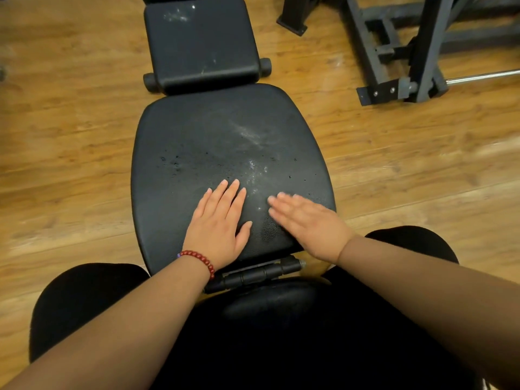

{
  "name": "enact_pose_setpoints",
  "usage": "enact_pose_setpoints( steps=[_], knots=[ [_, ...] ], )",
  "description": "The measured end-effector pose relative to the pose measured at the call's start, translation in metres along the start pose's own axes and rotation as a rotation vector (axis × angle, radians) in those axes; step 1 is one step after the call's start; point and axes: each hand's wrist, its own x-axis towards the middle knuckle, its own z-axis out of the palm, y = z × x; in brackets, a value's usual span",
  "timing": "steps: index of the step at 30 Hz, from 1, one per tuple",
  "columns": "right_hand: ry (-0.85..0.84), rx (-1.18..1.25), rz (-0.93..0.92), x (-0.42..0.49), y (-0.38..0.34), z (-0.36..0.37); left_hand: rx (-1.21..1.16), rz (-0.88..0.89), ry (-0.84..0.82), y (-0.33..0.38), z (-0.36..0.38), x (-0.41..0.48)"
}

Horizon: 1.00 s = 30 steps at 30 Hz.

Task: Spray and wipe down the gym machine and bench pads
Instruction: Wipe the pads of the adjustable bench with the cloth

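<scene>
Two black pads lie end to end up the middle of the frame. The wide pad [211,130] at centre has rounded corners and pebbled vinyl, beaded with droplets and smeared with whitish streaks. The narrower pad [201,43] at the top is squarer and streaked too. A ribbed black hinge [259,273] sits at the wide pad's near edge. Glossy wooden floor [70,136] lies bare to the left of this surface, while a dark steel rack [416,52] with a chrome bar [484,76] crowds the upper right.

The left hand [218,223], a red bead bracelet [198,258] at its wrist, lies flat on the wide pad's near part, fingers straight, thumb splayed. The right hand [304,223] is beside it, fingers straight and together, blurred. Neither grip holds anything.
</scene>
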Motion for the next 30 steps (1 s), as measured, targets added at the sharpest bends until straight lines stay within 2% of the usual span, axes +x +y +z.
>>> enact_pose_setpoints(
  steps=[2, 3, 4, 7, 8, 10, 13, 15, 19, 23, 25, 30],
  knots=[
    [0.0, -0.004, 0.271, 0.003, -0.008, -0.002, 0.014, 0.0, -0.015, 0.0, -0.001, -0.001],
    [-0.021, -0.012, 0.325, 0.004, -0.018, -0.002, 0.021, 0.003, -0.015, 0.0, -0.002, -0.001],
    [-0.047, -0.02, 0.3, 0.003, -0.027, -0.001, 0.027, 0.009, -0.015, -0.001, -0.002, -0.002],
    [-0.1, -0.004, 0.009, -0.006, -0.037, -0.001, 0.03, 0.027, -0.009, 0.0, -0.002, -0.003],
    [-0.11, -0.016, -0.01, -0.007, -0.03, -0.002, 0.029, 0.033, -0.011, -0.001, -0.001, -0.004],
    [-0.105, -0.028, 0.164, -0.006, -0.017, -0.004, 0.036, 0.06, -0.009, 0.0, -0.002, -0.004],
    [-0.019, 0.009, 0.609, 0.006, -0.03, -0.004, 0.062, 0.075, -0.02, 0.0, -0.001, -0.005],
    [0.016, 0.029, 0.736, 0.008, -0.054, 0.0, 0.083, 0.064, -0.029, 0.0, -0.002, -0.004],
    [-0.076, 0.033, 0.668, -0.004, -0.077, 0.006, 0.087, 0.042, -0.06, 0.001, -0.002, -0.003],
    [-0.054, 0.054, 0.934, 0.024, -0.041, 0.002, 0.111, 0.033, -0.059, 0.001, -0.001, 0.0],
    [-0.038, 0.075, 0.991, 0.024, -0.04, 0.002, 0.116, 0.032, -0.066, 0.002, 0.0, 0.0],
    [-0.083, 0.085, 0.828, -0.007, -0.075, 0.011, 0.106, 0.023, -0.057, 0.008, -0.003, 0.003]
  ],
)
